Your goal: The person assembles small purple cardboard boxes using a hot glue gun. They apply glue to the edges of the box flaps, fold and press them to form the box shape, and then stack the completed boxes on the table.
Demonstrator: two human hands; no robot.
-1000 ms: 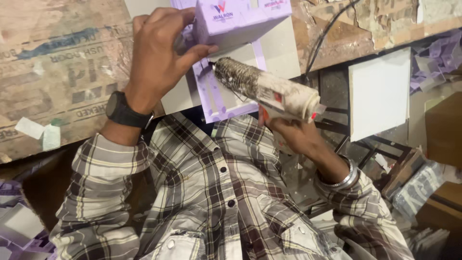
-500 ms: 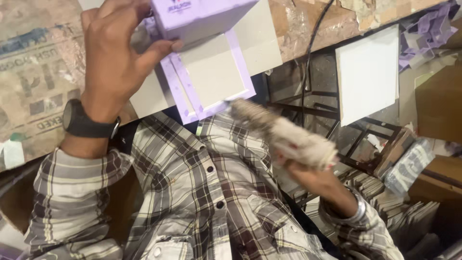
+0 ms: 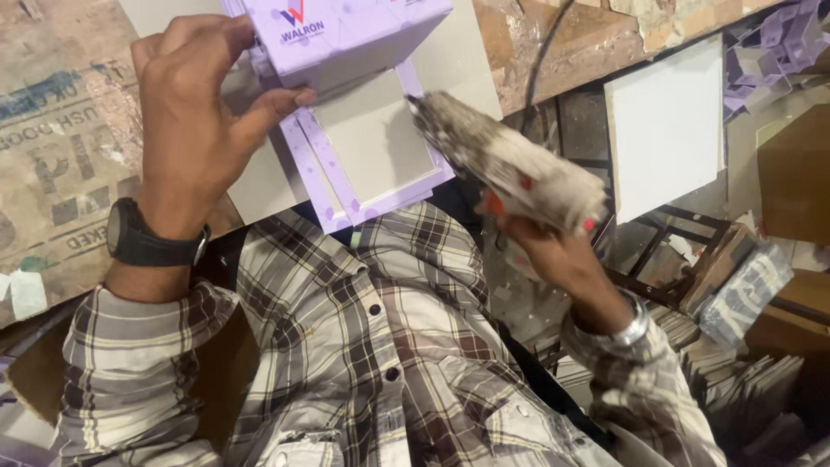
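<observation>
- The left hand grips a lilac box at the far edge of the view, fingers curled over its left side and thumb pinching the lower edge.
- Under the box lies a lilac-bordered grey card sheet, partly over the cardboard-covered counter and partly over the person's lap.
- The right hand is wrapped round the grip of a glue gun crusted with dried glue; the trigger fingers are hidden, so I cannot tell whether they are squeezing.
- The gun's nozzle sits at the right edge of the card sheet, just beside the box; contact cannot be made out.
- Risks, as a judgement: the left thumb lies near the nozzle's reach, so a slip could put hot glue on skin.
- The sheet overhangs the counter unsupported; pressure there could bend it and skew the bond.
- The cord trails near the box and could drag on the gun.
- A white panel leans to the right, apart.
</observation>
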